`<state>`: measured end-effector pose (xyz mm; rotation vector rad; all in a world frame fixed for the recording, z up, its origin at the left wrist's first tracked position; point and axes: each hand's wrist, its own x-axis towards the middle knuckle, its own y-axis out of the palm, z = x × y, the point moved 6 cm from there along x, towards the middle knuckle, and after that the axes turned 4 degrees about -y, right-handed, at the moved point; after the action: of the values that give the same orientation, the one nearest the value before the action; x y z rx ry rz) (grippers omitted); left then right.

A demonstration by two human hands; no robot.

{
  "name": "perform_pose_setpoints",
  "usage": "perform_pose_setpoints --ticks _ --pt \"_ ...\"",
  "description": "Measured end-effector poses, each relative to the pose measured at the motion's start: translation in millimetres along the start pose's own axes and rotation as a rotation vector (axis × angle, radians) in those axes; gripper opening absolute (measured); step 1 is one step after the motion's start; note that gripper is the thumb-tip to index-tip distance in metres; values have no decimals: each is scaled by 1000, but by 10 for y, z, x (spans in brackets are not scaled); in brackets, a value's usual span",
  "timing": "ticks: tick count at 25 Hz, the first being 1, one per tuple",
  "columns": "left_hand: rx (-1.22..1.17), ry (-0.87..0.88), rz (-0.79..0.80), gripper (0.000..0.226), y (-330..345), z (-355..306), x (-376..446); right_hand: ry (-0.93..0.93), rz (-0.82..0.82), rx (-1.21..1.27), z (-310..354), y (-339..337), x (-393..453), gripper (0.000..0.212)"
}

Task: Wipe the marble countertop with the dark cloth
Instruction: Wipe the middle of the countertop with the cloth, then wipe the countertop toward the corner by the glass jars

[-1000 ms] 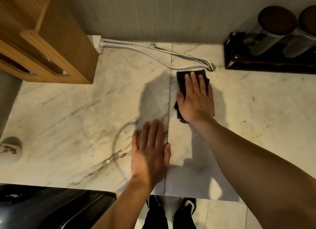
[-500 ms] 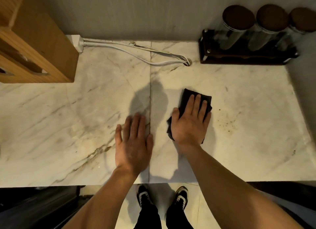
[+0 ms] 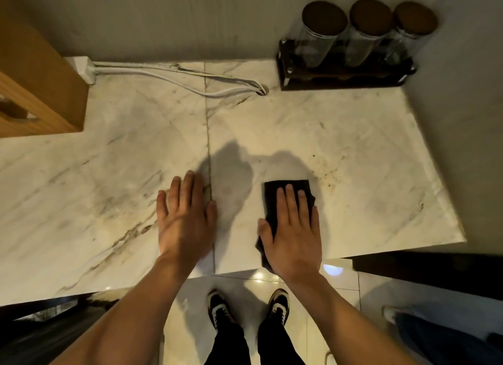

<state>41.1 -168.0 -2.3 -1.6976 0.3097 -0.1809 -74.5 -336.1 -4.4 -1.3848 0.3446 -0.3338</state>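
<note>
The white marble countertop (image 3: 340,135) with brown veins fills the middle of the view. A dark folded cloth (image 3: 275,193) lies flat on it near the front edge, right of the slab seam. My right hand (image 3: 294,236) presses flat on the cloth, fingers together and pointing away from me, covering its near half. My left hand (image 3: 185,220) rests palm down on the bare marble just left of the seam, holding nothing. Brown specks (image 3: 330,174) mark the marble to the right of the cloth.
A wooden rack (image 3: 40,92) stands at the back left. White cables (image 3: 168,76) run along the wall to a hole in the marble. A dark stand with three lidded glass jars (image 3: 351,46) sits at the back right. The counter's right edge (image 3: 441,187) is close.
My right hand has drawn the cloth from the cables at the back toward the front edge and slightly right. My left hand stayed flat beside the seam. The view shifted right.
</note>
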Motion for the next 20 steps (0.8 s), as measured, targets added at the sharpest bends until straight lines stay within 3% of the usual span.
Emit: perform_pose_setpoints --ticks 13,20 --pt "20 -5 34 64 38 6 -3 -635 166 -169 -408 -84 52 67" --pt "7 -28 79 66 51 12 22 -782 183 -151 -425 -115 427 68"
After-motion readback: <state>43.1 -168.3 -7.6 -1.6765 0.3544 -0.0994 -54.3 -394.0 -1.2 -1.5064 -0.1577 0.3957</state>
